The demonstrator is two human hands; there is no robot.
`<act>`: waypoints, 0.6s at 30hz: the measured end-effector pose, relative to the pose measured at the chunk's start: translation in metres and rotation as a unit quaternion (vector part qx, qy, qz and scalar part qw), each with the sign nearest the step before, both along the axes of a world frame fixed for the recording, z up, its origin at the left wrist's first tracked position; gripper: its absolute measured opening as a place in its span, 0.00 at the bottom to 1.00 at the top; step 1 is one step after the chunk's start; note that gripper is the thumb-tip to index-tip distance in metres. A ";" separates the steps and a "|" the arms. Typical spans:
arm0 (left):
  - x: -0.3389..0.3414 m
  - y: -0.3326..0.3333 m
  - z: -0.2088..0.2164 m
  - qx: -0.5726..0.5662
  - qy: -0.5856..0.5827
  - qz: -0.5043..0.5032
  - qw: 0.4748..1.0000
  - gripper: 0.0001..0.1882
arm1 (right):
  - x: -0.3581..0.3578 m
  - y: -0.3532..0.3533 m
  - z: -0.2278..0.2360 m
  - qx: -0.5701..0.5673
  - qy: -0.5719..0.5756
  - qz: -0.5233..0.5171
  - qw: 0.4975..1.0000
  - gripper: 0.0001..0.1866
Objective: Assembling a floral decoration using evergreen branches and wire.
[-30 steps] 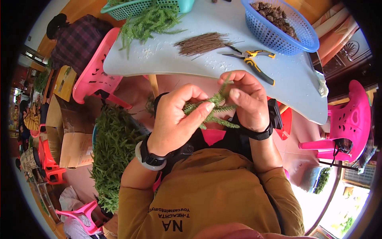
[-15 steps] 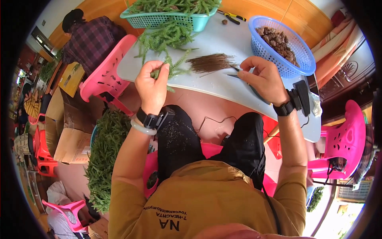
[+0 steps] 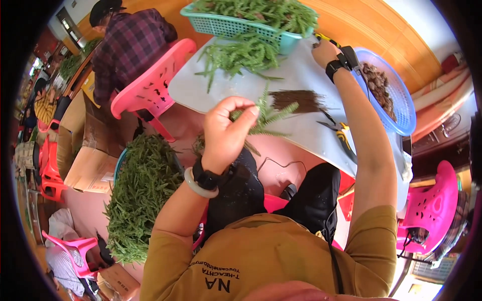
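Observation:
My left hand (image 3: 228, 133) is closed in a pinch on a green artificial pine sprig (image 3: 273, 116), held over the table's near edge. Stretched to the far side of the table, my right hand (image 3: 326, 54) has its fingers closed around a small brown pine cone (image 3: 316, 44), mostly hidden by the hand. Yellow-and-black pliers (image 3: 325, 38) lie just beyond those fingers. Between my hands a bundle of thin brown stems (image 3: 296, 101) rests on the table. A second yellow-handled pair of pliers (image 3: 345, 139) lies near the right edge.
A teal basket (image 3: 226, 26) of green sprigs stands at the back, with loose sprigs (image 3: 241, 55) before it. At right is a blue basket (image 3: 405, 108) of pine cones. A tub of greenery (image 3: 145, 200) stands left of my legs. A person (image 3: 130, 45) sits beyond a pink chair (image 3: 150, 88).
My right hand has left the brown stems and reached to the far side, where the small pine cone lay. The left hand keeps the sprig. The view has shifted, uncovering the near pliers.

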State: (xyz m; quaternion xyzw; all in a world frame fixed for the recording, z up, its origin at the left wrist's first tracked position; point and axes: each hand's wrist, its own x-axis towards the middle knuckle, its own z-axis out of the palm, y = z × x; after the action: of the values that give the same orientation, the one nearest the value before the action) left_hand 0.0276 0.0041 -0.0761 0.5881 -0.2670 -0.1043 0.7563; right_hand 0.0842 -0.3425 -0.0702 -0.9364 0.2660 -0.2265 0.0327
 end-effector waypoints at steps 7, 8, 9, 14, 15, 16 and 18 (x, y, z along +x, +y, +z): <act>-0.007 0.008 0.005 0.084 0.023 -0.063 0.994 0.05 | 0.041 -0.037 -0.024 -0.006 0.010 0.010 1.000 0.15; -0.009 0.007 0.004 0.082 0.024 -0.067 0.994 0.05 | 0.044 -0.039 -0.025 -0.017 0.036 0.003 0.999 0.15; -0.011 0.006 0.003 0.080 0.025 -0.073 0.994 0.05 | 0.045 -0.041 -0.027 -0.029 0.061 -0.005 0.998 0.15; -0.012 0.007 0.006 0.050 0.052 -0.081 0.994 0.06 | 0.039 -0.045 -0.024 0.001 0.059 -0.020 0.998 0.13; -0.012 0.007 0.006 0.050 0.053 -0.081 0.994 0.06 | 0.036 -0.045 -0.023 0.000 0.060 -0.020 0.998 0.13; -0.013 0.007 0.008 0.047 0.061 -0.073 0.994 0.06 | 0.033 -0.038 -0.018 0.003 0.072 -0.033 0.997 0.14; -0.014 0.007 0.009 0.041 0.077 -0.057 0.995 0.06 | 0.028 -0.027 -0.010 0.006 0.095 -0.059 0.994 0.15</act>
State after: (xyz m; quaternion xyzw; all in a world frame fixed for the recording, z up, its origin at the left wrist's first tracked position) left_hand 0.0135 0.0114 -0.0674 0.5926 -0.2364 -0.2032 0.7427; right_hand 0.1123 -0.3691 -0.0805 -0.9362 0.3239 -0.1361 -0.0001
